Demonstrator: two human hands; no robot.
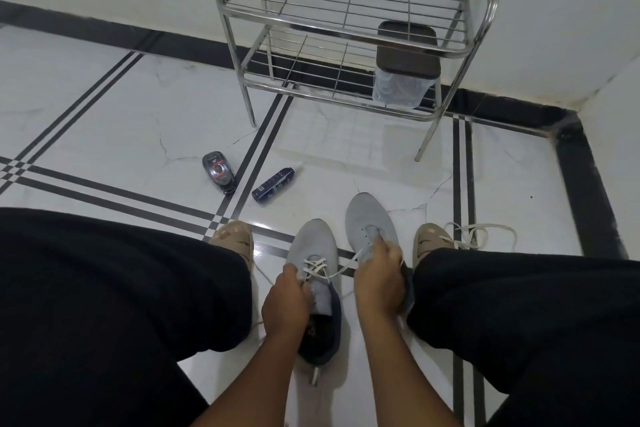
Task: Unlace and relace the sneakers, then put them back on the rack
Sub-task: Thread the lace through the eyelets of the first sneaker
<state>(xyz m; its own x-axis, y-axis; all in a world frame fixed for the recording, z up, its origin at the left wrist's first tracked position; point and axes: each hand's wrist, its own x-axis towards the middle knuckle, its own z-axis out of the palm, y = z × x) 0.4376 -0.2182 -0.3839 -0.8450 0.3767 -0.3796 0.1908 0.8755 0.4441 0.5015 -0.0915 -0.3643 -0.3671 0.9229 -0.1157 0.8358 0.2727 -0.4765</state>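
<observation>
- Metal rack (349, 31) stands against the wall; its lower shelf carries a lidded clear bin (401, 76).
- Two grey sneakers (313, 253) sit on the floor between the knees.
- Left hand (285, 305) and right hand (379, 282) each pinch the white lace (341, 269).

Rack (346, 28) shiny metal wire; floor (121, 107) glossy tile; sneakers (313, 243) matt grey cloth.

You had two grey sneakers (313, 246) (370, 218) at your hands: one under the left hand (287, 305), one under the right hand (377, 281). One loose white lace (485, 234) lay right of the right hand's grip. Beyond both grips stood one metal rack (346, 31) holding one lidded container (403, 69), with one spray bottle (273, 184) and one polish case (219, 172).
</observation>
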